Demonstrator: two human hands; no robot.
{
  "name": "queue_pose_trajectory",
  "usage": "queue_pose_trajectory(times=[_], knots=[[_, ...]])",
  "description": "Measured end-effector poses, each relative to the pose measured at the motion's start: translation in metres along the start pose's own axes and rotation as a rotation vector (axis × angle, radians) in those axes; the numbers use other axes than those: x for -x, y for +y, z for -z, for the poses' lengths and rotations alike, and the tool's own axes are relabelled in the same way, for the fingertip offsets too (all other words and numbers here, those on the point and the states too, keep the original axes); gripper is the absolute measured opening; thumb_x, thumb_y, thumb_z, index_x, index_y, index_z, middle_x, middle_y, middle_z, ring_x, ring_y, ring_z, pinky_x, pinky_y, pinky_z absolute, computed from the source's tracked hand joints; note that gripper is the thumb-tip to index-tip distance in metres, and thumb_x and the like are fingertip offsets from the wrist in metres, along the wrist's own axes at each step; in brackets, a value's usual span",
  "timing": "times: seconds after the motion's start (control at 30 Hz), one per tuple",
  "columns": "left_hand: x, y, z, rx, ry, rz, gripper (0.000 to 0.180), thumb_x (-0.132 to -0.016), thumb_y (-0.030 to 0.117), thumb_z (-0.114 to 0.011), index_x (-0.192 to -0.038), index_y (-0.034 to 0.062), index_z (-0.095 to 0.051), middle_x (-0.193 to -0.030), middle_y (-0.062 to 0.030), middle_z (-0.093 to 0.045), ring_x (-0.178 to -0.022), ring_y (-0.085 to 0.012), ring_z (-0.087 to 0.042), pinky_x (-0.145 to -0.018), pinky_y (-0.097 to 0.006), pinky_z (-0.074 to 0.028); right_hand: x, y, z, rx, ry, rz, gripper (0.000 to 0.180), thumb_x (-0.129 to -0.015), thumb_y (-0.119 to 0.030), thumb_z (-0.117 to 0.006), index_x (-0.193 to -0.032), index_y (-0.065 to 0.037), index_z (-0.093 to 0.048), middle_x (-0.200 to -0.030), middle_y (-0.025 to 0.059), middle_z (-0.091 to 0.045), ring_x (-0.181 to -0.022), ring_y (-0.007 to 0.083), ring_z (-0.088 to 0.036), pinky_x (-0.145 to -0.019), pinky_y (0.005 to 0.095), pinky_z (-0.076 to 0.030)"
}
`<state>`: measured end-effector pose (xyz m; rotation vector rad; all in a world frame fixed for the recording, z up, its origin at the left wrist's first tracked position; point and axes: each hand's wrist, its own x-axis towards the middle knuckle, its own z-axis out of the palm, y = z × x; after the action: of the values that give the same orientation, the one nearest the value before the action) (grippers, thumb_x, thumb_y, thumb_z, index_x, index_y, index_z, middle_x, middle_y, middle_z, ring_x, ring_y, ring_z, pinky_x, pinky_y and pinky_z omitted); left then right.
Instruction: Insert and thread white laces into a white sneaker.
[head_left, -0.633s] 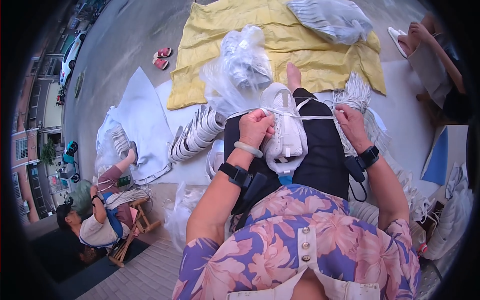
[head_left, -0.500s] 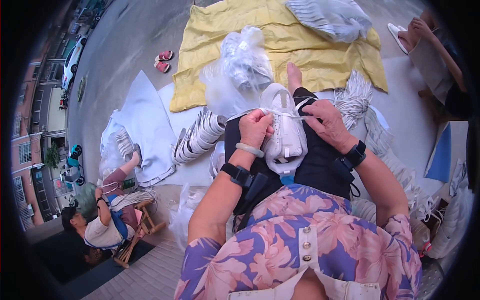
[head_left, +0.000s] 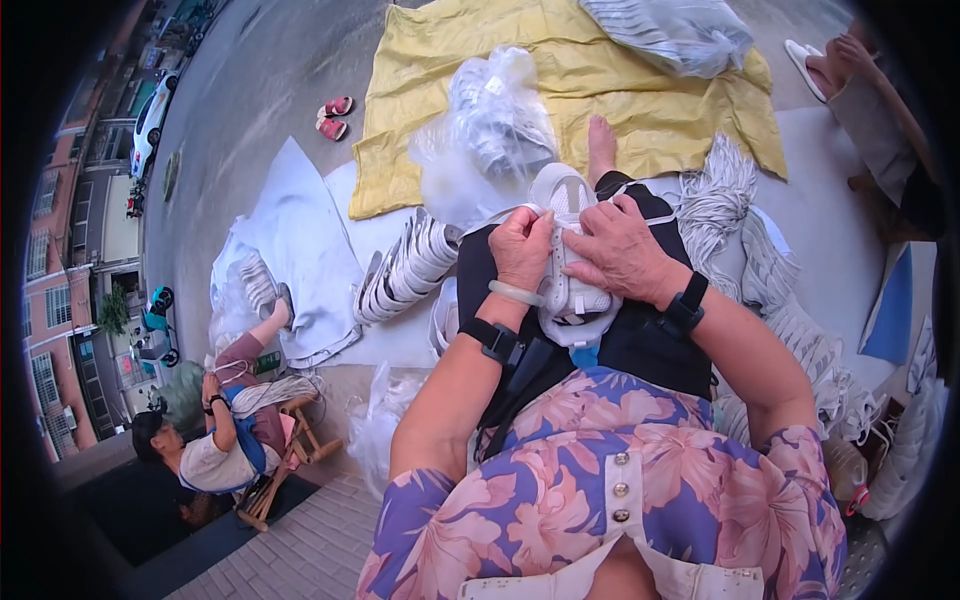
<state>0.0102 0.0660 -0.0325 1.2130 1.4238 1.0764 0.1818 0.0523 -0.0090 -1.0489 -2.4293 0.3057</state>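
Note:
A white sneaker upper [head_left: 580, 305] lies on my lap over the black trousers, its toe pointing away from me. My left hand [head_left: 522, 250] is closed at the upper's left side, thumb and fingertips pinching a white shoelace [head_left: 500, 214] near the eyelets. My right hand [head_left: 622, 250] lies over the right side of the upper. Its fingers bend onto the eyelet row, with the thumb pressed lower on the upper. A stretch of lace shows to the right of that hand. What lies under the right fingers is partly hidden.
A bundle of white laces [head_left: 718, 190] lies to the right, with rows of white uppers [head_left: 795, 335] below it. Stacked white pieces [head_left: 408, 268] lie left. Plastic bags [head_left: 500, 110] rest on a yellow sheet [head_left: 420, 90]. Another person [head_left: 225, 440] sits at left; someone else sits far right.
My right hand has moved left and down from the outstretched lace onto the upper. The left hand stays near the eyelets, still pinching lace. The whole view has shifted slightly.

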Motion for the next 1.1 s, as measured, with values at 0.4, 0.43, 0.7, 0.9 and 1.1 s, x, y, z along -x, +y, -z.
queue_pose_trajectory(times=[0.4, 0.43, 0.7, 0.9, 1.1], knots=[[-0.001, 0.004, 0.009, -0.595, 0.036, -0.529, 0.012, -0.076, 0.006, -0.06, -0.071, 0.0014, -0.051, -0.063, -0.0144, -0.054, -0.055, -0.0297, -0.054, -0.051, -0.035, -0.043, -0.007, -0.012, -0.002, 0.183, -0.059, -0.018, 0.049, -0.075, -0.05, -0.058, -0.101, -0.009, -0.054, -0.081, 0.0066, -0.052, -0.083, 0.0225, -0.05, -0.092, 0.0506, -0.028], [-0.002, 0.004, 0.01, -0.598, 0.037, -0.528, 0.012, -0.076, 0.006, -0.06, -0.071, 0.0014, -0.051, -0.063, -0.0144, -0.054, -0.055, -0.0297, -0.054, -0.051, -0.035, -0.043, -0.006, -0.011, -0.004, 0.156, -0.051, -0.028, 0.05, -0.075, -0.05, -0.058, -0.102, -0.009, -0.054, -0.081, 0.0067, -0.052, -0.083, 0.0226, -0.05, -0.092, 0.0505, -0.027], [-0.008, 0.006, 0.006, -0.715, -0.054, -0.63, 0.011, -0.078, 0.007, -0.058, -0.071, 0.0015, -0.051, -0.063, -0.0147, -0.053, -0.055, -0.0312, -0.054, -0.051, -0.037, -0.043, -0.001, -0.011, -0.006, 0.076, 0.01, -0.055, 0.048, -0.074, -0.047, -0.061, -0.104, -0.01, -0.054, -0.08, 0.0072, -0.051, -0.079, 0.0226, -0.05, -0.091, 0.0489, -0.027], [-0.006, 0.001, 0.01, -0.394, -0.016, -0.146, 0.014, -0.077, 0.007, -0.058, -0.066, 0.001, -0.05, -0.061, -0.0142, -0.053, -0.056, -0.033, -0.054, -0.051, -0.037, -0.043, 0.001, -0.013, -0.006, 0.066, -0.024, -0.112, 0.047, -0.074, -0.044, -0.062, -0.106, -0.012, -0.054, -0.082, 0.0077, -0.051, -0.079, 0.0225, -0.051, -0.088, 0.0455, -0.029], [-0.009, 0.001, 0.006, -0.791, -0.094, -0.702, 0.016, -0.076, 0.011, -0.061, -0.066, 0.003, -0.05, -0.059, -0.0132, -0.054, -0.056, -0.033, -0.054, -0.051, -0.037, -0.044, 0.002, -0.015, -0.01, 0.062, -0.04, -0.134, 0.045, -0.075, -0.041, -0.061, -0.109, -0.011, -0.054, -0.086, 0.0089, -0.053, -0.08, 0.0228, -0.054, -0.086, 0.0442, -0.03]])
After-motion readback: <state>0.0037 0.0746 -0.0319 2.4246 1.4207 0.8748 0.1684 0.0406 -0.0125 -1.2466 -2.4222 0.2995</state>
